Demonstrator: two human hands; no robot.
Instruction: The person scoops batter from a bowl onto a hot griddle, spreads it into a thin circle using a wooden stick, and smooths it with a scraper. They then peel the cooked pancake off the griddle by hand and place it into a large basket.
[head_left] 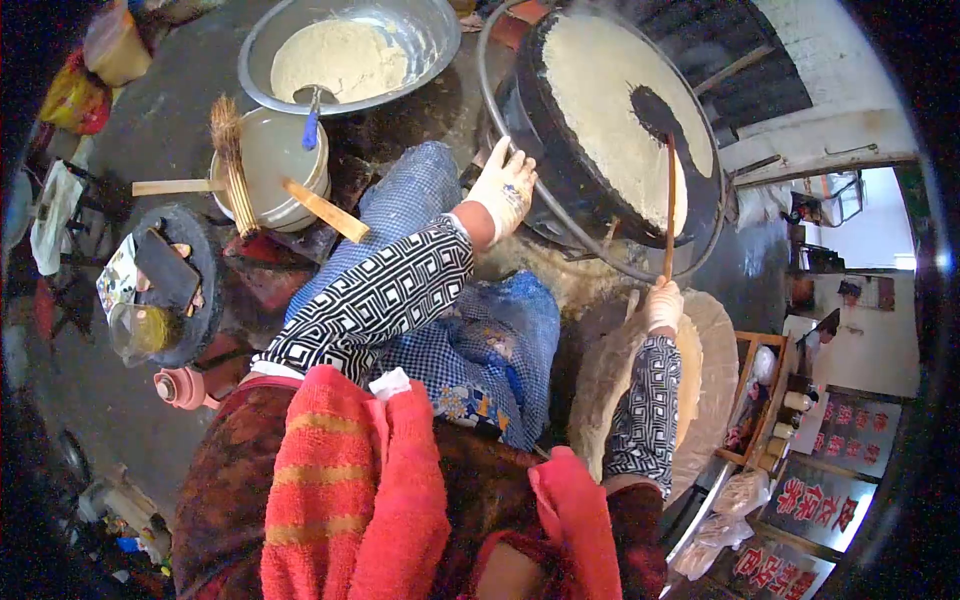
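Pale batter point(600, 90) covers much of a round dark griddle point(555, 130), leaving a dark bare patch near its middle. My right hand point(664, 305), in a light glove, is closed on the end of a thin wooden stick point(671, 210) that reaches over the batter to that dark patch. My left hand point(502, 190), also in a light glove, rests at the metal ring point(565, 225) around the griddle, with its fingertips on or beside the ring. Whether its fingers grip the ring is hard to tell.
A metal basin point(445, 50) of batter holds a blue-handled ladle point(311, 128). Below it stands a white bucket point(300, 190) with a brush point(230, 150) and wooden pieces across it. Round thin sheets point(705, 400) lie beneath my right arm. A wooden-framed case point(745, 400) stands at the right.
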